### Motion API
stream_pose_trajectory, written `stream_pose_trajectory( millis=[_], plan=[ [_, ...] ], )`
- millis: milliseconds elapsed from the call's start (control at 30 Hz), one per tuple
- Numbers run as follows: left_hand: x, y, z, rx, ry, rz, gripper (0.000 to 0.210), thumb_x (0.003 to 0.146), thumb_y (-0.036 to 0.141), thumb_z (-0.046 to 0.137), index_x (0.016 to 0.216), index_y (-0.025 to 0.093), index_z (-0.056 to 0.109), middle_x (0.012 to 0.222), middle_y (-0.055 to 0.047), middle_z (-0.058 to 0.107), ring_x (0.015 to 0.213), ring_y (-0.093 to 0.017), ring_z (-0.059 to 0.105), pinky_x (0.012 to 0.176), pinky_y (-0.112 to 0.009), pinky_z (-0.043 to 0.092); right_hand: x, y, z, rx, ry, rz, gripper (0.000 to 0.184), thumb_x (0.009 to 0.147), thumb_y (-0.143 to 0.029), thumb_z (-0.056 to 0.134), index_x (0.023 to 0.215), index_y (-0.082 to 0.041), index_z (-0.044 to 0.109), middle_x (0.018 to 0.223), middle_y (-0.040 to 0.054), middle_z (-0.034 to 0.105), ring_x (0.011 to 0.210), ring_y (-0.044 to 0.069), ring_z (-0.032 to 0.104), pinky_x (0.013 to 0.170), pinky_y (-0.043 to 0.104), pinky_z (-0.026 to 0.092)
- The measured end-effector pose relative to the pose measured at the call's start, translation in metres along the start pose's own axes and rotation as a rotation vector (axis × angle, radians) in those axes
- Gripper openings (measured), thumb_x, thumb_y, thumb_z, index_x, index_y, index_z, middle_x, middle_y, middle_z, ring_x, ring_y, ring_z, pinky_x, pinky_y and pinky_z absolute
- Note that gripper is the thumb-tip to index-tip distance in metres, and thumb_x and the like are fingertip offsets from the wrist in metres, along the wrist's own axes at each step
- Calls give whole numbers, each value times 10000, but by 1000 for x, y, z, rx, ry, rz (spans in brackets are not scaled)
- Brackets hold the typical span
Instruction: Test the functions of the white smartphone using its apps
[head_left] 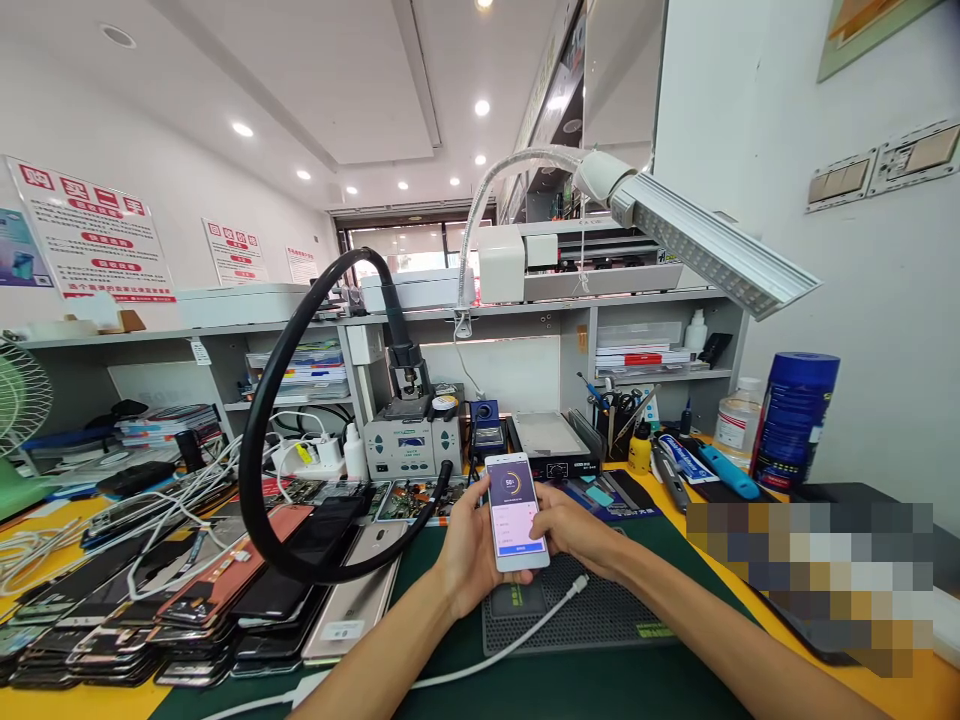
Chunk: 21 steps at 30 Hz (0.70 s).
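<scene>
A white smartphone (517,515) is held upright in front of me, its lit screen showing a round gauge and a blue bar at the bottom. My left hand (466,545) grips it from the left side, with fingers passing behind it. From the right, my right hand (574,525) clasps the phone's edge, its thumb over the lower right of the screen; the fingers behind are partly hidden. Below the phone lies a dark grey textured repair mat (585,610). A white charging cable (525,635) crosses this mat, its plug end lying loose near my right wrist.
Stacked phones and phone parts (195,600) fill the left side. A hot-air station (411,445) with a thick black hose (251,450) stands behind. Overhead reaches a lamp (712,240). At right are a blue spray can (796,420), a bottle (735,420) and tools.
</scene>
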<state>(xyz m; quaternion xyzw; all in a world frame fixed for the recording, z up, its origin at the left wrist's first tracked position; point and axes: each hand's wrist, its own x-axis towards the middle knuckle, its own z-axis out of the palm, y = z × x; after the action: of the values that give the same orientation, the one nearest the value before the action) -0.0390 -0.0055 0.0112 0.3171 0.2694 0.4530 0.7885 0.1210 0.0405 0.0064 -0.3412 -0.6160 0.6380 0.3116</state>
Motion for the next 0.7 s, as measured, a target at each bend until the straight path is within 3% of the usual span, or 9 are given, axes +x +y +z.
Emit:
stream_pose_trajectory(
  millis=[433, 700],
  plan=[
    [3, -2, -4, 23, 13, -2, 656, 854, 661, 441, 1232, 139, 567, 963, -155, 684, 725, -290, 682, 512, -354, 530, 4, 4, -2, 39, 17, 34, 459, 726, -197, 532, 1184, -213, 558, 974, 80, 709, 829, 240, 665, 637, 324, 510],
    [4, -3, -7, 8, -17, -6, 642, 847, 650, 472, 1236, 148, 564, 959, -149, 686, 726, -286, 685, 525, -354, 533, 2, -2, 3, 73, 41, 61, 369, 885, -438, 482, 1144, -190, 571, 909, 88, 689, 799, 240, 644, 608, 321, 485]
  ],
)
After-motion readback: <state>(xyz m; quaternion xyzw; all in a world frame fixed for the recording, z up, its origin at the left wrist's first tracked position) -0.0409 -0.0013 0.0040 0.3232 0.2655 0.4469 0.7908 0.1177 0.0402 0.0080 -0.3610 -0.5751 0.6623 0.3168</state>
